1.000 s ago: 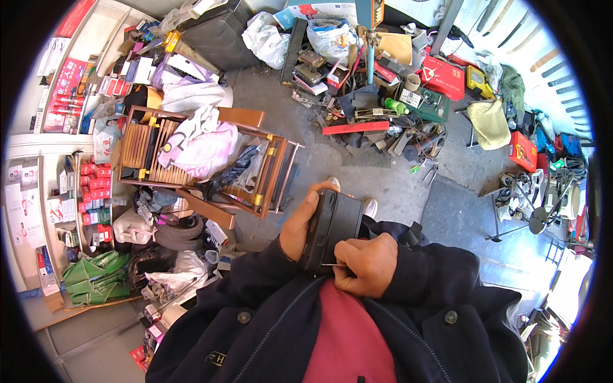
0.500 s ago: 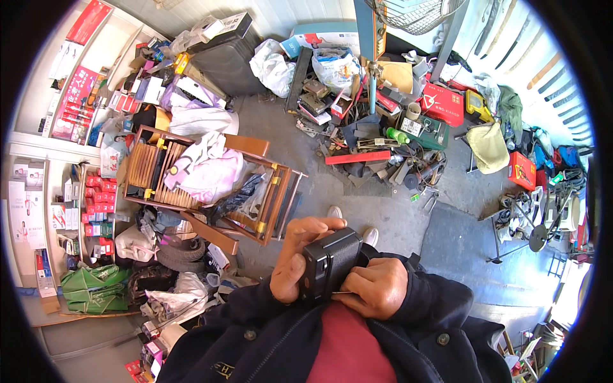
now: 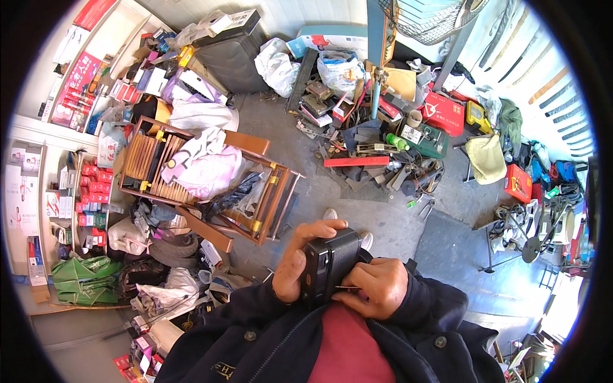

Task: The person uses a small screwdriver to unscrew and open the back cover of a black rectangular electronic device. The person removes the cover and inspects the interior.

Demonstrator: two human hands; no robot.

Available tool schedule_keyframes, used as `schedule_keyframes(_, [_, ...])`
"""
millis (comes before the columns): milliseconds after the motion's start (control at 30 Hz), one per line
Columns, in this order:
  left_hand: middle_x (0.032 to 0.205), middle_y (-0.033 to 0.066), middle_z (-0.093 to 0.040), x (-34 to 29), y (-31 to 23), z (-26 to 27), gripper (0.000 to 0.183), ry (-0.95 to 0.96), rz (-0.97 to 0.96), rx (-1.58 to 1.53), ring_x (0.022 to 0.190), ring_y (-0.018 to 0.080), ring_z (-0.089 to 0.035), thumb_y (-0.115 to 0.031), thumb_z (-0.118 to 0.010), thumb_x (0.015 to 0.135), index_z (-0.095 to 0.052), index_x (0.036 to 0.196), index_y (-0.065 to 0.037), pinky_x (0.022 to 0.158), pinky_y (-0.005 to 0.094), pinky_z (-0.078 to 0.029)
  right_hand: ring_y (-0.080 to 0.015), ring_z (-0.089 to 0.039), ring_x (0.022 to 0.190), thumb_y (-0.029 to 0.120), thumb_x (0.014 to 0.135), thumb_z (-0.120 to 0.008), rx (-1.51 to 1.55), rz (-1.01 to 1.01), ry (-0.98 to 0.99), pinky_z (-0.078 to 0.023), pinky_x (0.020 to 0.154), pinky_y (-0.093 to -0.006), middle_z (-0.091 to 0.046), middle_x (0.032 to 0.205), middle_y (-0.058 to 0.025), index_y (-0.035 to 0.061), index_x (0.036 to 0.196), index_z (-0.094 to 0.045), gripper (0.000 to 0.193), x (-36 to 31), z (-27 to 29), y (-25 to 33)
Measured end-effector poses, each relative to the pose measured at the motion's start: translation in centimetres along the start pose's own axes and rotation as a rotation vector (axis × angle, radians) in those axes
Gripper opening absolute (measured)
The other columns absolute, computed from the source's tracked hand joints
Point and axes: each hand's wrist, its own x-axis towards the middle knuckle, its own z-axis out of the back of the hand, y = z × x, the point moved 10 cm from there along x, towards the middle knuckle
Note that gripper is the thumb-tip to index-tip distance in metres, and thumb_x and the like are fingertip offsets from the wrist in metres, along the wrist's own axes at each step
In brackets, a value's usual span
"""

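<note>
Close in front of my chest is a black box-shaped device (image 3: 331, 263) with grooved sides; its exact kind cannot be told. My left hand (image 3: 290, 268) grips it from the left, thumb along the near side and fingers round the far edge. At its right side, my right hand (image 3: 378, 287) is closed, fingers curled. A thin, light-coloured rod-like piece (image 3: 347, 288) sticks out of the right hand's fingertips and meets the device's lower right edge. Most of that piece is hidden inside the fist.
A wooden folding chair (image 3: 153, 167) with clothes on it stands at left, beside shelves of small boxes (image 3: 96, 185). Ahead lies a heap of tools and scrap around a red bar (image 3: 355, 161). A yellow-seated stool (image 3: 486, 159) and red boxes (image 3: 442, 113) are at right.
The view has shifted slightly. My right hand has turned a little, and the thin piece in its fingertips sits at a slightly different angle. My left hand keeps its hold on the device.
</note>
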Motion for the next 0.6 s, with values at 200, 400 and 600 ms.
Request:
schedule_keyframes(200, [0.152, 0.0302, -0.044, -0.3, -1.1, 0.0, 0.061, 0.034, -0.131, 0.066, 0.136, 0.0341, -0.052, -0.051, -0.052, 0.107, -0.047, 0.141, -0.001, 0.115, 0.0446, -0.041, -0.0254, -0.067, 0.057, 0.015, 0.077, -0.093, 0.113, -0.098, -0.116, -0.050, 0.051, -0.0342, -0.067, 0.071, -0.0088, 0.0061, 0.089, -0.065, 0.032, -0.2, 0.6, -0.8])
schedule_keyframes(400, [0.149, 0.0332, -0.046, -0.8, -3.2, -0.9, 0.055, 0.108, -0.318, 0.307, 0.130, 0.0337, -0.056, -0.045, -0.056, 0.107, -0.048, 0.137, 0.000, 0.112, 0.0439, -0.042, -0.0322, -0.076, 0.075, 0.014, 0.079, -0.091, 0.201, -0.322, -0.072, -0.060, 0.065, -0.0367, -0.074, 0.087, -0.0161, 0.0012, 0.098, -0.063, 0.036, -1.5, 0.1, -2.6])
schedule_keyframes(600, [0.147, 0.0347, -0.047, -0.6, -4.1, -2.2, 0.052, 0.158, -0.383, 0.387, 0.128, 0.0350, -0.057, -0.040, -0.058, 0.107, -0.051, 0.137, 0.002, 0.110, 0.0444, -0.044, -0.0319, -0.077, 0.078, 0.012, 0.080, -0.090, 0.244, -0.314, -0.136, -0.062, 0.069, -0.0358, -0.075, 0.090, -0.0160, 0.0003, 0.103, -0.064, 0.037, -2.1, 0.2, -2.9])
